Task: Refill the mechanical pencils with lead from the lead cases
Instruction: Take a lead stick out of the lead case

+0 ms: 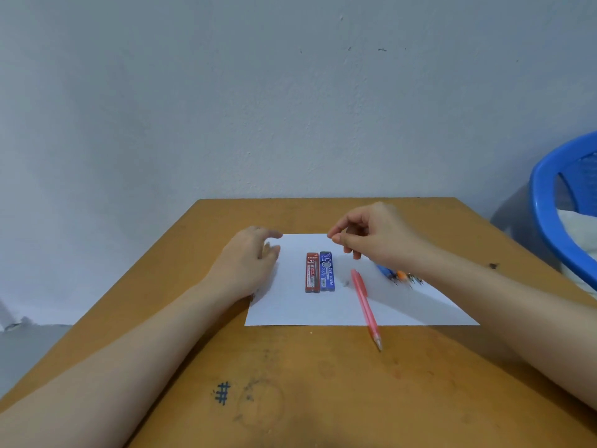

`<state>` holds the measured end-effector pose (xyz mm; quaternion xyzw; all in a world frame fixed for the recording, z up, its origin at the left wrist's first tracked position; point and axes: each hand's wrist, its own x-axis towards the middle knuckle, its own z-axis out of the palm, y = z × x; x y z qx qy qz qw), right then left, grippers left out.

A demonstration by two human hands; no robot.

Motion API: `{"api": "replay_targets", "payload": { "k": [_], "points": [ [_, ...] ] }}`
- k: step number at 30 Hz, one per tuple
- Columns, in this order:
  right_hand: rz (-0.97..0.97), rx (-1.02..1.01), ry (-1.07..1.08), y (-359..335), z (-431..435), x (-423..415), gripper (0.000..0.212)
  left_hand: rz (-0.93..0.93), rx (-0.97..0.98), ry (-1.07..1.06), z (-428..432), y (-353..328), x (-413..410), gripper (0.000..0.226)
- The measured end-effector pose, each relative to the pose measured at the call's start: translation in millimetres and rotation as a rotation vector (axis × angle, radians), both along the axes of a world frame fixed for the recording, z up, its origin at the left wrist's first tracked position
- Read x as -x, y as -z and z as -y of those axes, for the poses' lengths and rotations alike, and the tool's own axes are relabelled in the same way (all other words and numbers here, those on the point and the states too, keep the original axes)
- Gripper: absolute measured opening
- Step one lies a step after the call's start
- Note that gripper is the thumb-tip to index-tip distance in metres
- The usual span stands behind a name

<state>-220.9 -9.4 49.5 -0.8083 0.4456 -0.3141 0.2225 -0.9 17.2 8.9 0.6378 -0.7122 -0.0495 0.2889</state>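
You are at a wooden table [323,399] set against a pale wall. On its near left part a small hash mark [222,393] is inked on the wood.

Your left hand [248,263] rests on the table at the left edge of a white sheet of paper [290,308]. Its fingers are relaxed and loosely spread, reaching onto the sheet, and it holds nothing.

Right of it, in the middle of the sheet, two lead cases lie flat side by side and touching, with their long sides running near to far. The red lead case [312,273] is on the left and the blue lead case [327,271] on the right. Neither hand touches them.

Further right the pink mechanical pencil [365,305] lies at a slant. Its far end is on the paper near the blue case, and its tip reaches over the near edge of the sheet onto the bare wood.

Your right hand [371,237] hovers above the far right part of the sheet, fingers curled, with thumb and forefinger tips brought together. You cannot tell whether anything is pinched between them.

Under your right wrist, more pencils [397,275] lie on the paper, blue and orange parts showing and the rest hidden by the arm.

At the far right, off the table, stands a blue plastic basket [546,218] with something pale inside.
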Motion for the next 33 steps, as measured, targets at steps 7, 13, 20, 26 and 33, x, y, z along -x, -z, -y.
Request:
{"api": "replay_targets", "payload": {
  "k": [7,13,20,26,33],
  "points": [
    [-0.141,0.004,-0.099,-3,13,-43,0.01,-0.041,-0.048,-0.187,13,1,-24,0.038],
    [-0.463,-0.075,-0.13,-10,24,-59,0.055,-0.024,-0.148,-0.193,18,9,-29,0.049],
    [-0.795,-0.221,-0.126,-15,31,-37,0.09,0.031,-0.175,-0.184,24,14,-28,0.05],
    [-0.74,-0.203,-0.101,-7,28,-31,0.089,0.038,-0.174,-0.195,25,16,-27,0.049],
    [-0.641,-0.078,-0.1,-7,19,-34,0.092,0.02,-0.165,-0.196,23,15,-27,0.049]
  ]
}}
